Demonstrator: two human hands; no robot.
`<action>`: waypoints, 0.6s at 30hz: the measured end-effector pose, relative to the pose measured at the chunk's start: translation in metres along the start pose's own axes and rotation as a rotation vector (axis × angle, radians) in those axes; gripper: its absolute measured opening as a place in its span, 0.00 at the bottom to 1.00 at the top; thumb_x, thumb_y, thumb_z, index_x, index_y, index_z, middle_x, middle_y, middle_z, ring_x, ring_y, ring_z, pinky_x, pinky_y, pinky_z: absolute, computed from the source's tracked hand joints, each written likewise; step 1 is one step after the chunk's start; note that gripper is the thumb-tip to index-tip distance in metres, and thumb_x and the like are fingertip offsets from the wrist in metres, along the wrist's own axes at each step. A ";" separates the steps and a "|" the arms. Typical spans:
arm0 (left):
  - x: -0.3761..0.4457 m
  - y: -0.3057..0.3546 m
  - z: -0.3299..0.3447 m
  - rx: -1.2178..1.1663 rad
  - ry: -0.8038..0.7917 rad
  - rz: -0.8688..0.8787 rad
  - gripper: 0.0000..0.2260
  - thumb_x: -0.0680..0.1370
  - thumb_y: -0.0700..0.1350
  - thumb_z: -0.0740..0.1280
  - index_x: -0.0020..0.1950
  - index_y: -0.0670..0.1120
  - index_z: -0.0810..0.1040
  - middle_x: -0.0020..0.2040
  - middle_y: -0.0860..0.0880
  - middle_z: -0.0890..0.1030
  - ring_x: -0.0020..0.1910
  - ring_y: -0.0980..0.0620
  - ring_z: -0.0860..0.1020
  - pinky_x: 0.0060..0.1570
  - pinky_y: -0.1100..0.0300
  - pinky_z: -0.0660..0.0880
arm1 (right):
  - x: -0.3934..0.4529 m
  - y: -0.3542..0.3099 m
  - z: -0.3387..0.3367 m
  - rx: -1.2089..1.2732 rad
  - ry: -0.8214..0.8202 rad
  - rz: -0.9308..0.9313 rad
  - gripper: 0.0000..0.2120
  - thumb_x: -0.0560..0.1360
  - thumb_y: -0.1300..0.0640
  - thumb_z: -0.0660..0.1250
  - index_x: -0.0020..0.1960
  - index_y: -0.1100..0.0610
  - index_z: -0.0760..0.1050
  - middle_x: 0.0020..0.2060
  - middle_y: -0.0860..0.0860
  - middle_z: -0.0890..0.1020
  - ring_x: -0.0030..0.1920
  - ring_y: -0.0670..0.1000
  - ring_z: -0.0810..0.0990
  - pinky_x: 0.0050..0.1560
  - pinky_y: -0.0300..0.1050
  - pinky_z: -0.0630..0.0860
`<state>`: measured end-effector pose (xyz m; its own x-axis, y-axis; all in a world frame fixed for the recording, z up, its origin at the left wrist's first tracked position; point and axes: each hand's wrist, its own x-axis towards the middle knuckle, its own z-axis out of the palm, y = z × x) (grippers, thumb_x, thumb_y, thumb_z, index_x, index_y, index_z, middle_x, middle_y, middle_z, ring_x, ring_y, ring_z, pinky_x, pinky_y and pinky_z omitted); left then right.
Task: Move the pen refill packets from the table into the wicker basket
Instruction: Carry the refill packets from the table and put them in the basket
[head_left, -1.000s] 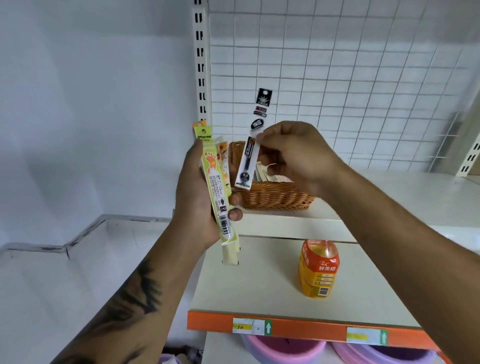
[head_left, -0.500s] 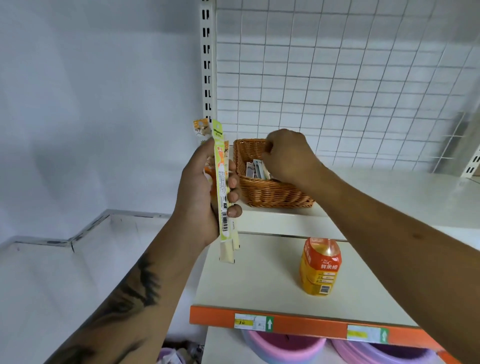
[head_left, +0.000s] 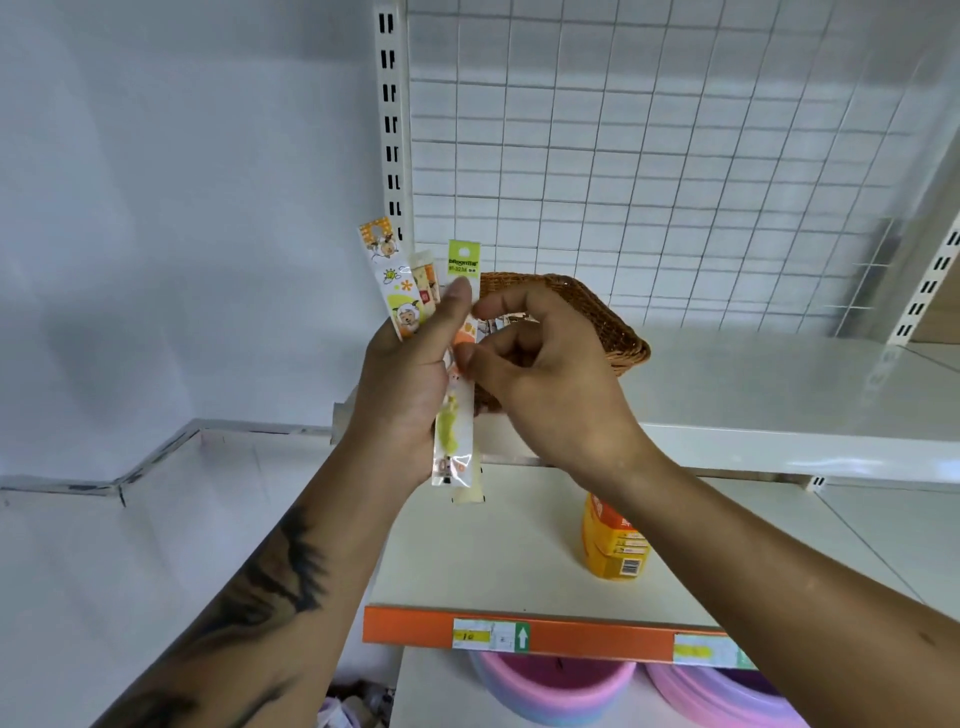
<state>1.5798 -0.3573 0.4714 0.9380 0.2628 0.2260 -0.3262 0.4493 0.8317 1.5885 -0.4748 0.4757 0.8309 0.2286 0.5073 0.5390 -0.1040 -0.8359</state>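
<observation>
My left hand (head_left: 410, 384) grips several upright pen refill packets fanned out in front of the shelf. Nearest my right hand is a green-topped packet (head_left: 457, 415); a cartoon-printed packet (head_left: 397, 291) leans to its left. My right hand (head_left: 540, 374) is beside them, its thumb and forefinger pinching the edge of the green-topped packet about mid-length. Behind both hands the brown wicker basket (head_left: 597, 322) stands on the upper white shelf, with a few packets (head_left: 498, 325) showing inside it.
An orange bottle (head_left: 613, 545) stands on the lower shelf with the orange front strip (head_left: 571, 636). Pink tubs (head_left: 556, 691) sit below. A wire grid panel (head_left: 675, 156) backs the shelves, with a slotted upright (head_left: 390, 119) at its left.
My right hand put the black packet into the basket, then drew back to the bundle in my left hand and took hold of the green-topped packet. The view came closer.
</observation>
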 end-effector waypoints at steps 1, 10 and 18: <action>0.000 0.002 0.000 -0.007 -0.006 -0.010 0.17 0.81 0.52 0.70 0.67 0.45 0.81 0.57 0.43 0.85 0.55 0.41 0.85 0.46 0.49 0.81 | 0.003 -0.003 -0.002 0.014 0.006 0.004 0.10 0.78 0.64 0.73 0.57 0.58 0.76 0.38 0.61 0.84 0.34 0.51 0.82 0.35 0.46 0.81; 0.003 0.011 -0.020 -0.031 0.020 -0.245 0.23 0.80 0.64 0.57 0.40 0.46 0.75 0.32 0.48 0.72 0.27 0.51 0.67 0.28 0.64 0.61 | 0.114 0.009 -0.046 -0.193 0.083 0.186 0.05 0.76 0.66 0.73 0.51 0.63 0.80 0.41 0.62 0.85 0.35 0.56 0.82 0.38 0.51 0.79; 0.002 0.014 -0.027 -0.034 -0.058 -0.272 0.22 0.80 0.63 0.56 0.41 0.46 0.75 0.33 0.48 0.71 0.28 0.51 0.67 0.28 0.64 0.62 | 0.140 0.059 -0.030 -1.183 -0.263 0.238 0.08 0.75 0.59 0.71 0.54 0.59 0.81 0.50 0.55 0.83 0.52 0.57 0.81 0.51 0.49 0.80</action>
<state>1.5742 -0.3274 0.4695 0.9965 0.0798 0.0265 -0.0646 0.5253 0.8484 1.7409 -0.4785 0.5037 0.9461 0.2575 0.1963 0.2852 -0.9498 -0.1285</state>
